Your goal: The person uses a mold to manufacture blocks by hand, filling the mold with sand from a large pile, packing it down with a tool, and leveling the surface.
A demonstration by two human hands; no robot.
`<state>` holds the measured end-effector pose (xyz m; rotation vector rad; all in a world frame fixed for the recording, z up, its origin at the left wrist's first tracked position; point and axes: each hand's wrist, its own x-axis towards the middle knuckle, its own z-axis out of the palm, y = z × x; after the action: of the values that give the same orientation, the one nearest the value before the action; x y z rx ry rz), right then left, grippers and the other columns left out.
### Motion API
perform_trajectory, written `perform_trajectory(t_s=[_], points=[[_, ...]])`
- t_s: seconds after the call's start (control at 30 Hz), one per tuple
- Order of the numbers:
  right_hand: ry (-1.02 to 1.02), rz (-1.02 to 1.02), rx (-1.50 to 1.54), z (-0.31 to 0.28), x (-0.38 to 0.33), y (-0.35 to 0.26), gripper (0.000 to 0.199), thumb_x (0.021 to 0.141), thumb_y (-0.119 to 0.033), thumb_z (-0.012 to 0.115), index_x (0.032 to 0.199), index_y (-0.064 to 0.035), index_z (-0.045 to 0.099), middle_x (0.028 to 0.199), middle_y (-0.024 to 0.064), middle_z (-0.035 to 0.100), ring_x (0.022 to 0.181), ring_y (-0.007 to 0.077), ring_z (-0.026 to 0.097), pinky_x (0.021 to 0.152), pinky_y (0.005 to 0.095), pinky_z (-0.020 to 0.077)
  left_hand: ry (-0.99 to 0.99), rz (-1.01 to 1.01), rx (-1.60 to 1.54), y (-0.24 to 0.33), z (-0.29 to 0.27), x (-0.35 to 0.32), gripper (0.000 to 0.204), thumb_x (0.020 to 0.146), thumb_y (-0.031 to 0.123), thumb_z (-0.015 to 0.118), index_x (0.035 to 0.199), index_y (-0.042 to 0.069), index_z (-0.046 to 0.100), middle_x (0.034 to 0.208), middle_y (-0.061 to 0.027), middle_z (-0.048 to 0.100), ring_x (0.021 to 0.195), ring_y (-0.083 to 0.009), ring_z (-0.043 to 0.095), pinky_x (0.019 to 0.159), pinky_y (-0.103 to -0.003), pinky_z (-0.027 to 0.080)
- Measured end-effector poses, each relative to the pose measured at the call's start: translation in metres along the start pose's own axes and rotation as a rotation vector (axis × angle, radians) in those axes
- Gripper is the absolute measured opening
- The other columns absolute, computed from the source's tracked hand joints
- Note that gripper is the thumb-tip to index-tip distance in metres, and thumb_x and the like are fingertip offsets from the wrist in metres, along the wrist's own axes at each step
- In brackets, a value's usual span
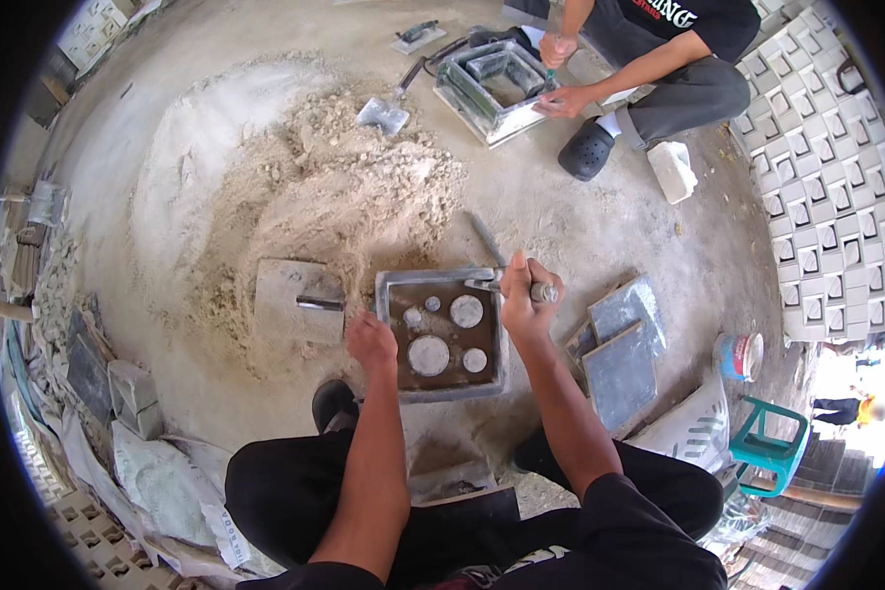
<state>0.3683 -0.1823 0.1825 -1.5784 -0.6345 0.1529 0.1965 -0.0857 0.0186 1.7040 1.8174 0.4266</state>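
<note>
A square metal mould (442,394) stands on the ground between my feet. Inside it, round pale discs of several sizes (429,355) show in a brown bed. My right hand (529,303) is closed round the handle of a small trowel (483,285), whose blade lies over the mould's far right corner. Against the mould's left wall is my left hand (372,341), its fingers curled in; what they grip, if anything, is hidden. A flat hand float (283,313) with a dark handle rests on the powder just left of that hand.
A sandy powder heap (315,187) spreads at far left, with a shovel (383,116) on it. Across from me, a co-worker's hands (564,100) work at another mould (495,128). Dark slabs (621,376), a tin (737,356) and a green stool (769,447) stand right; pale blocks (826,187) are stacked beyond.
</note>
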Motion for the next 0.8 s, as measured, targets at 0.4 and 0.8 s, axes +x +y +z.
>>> perform_trajectory(t_s=[0.4, 0.8], points=[[-0.126, -0.030, 0.049, 0.000, 0.003, 0.014, 0.046, 0.093, -0.011, 0.055, 0.051, -0.0044, 0.036, 0.047, -0.0027, 0.040, 0.046, 0.0041, 0.034, 0.042, 0.0260, 0.0238, 0.051, 0.090, 0.004, -0.010, 0.007, 0.002, 0.047, 0.096, 0.029, 0.032, 0.092, -0.005, 0.064, 0.097, -0.0234, 0.063, 0.094, -0.0431, 0.056, 0.086, -0.051, 0.042], [-0.151, -0.424, 0.125, -0.008, -0.007, 0.037, 0.036, 0.093, -0.015, 0.053, 0.059, -0.0026, 0.052, 0.054, 0.0009, 0.046, 0.048, 0.0074, 0.042, 0.046, 0.0241, 0.0346, -0.045, 0.045, 0.016, -0.009, 0.007, 0.006, 0.048, 0.097, 0.030, 0.030, 0.095, -0.004, 0.063, 0.102, -0.0232, 0.062, 0.098, -0.0422, 0.055, 0.086, -0.052, 0.041]])
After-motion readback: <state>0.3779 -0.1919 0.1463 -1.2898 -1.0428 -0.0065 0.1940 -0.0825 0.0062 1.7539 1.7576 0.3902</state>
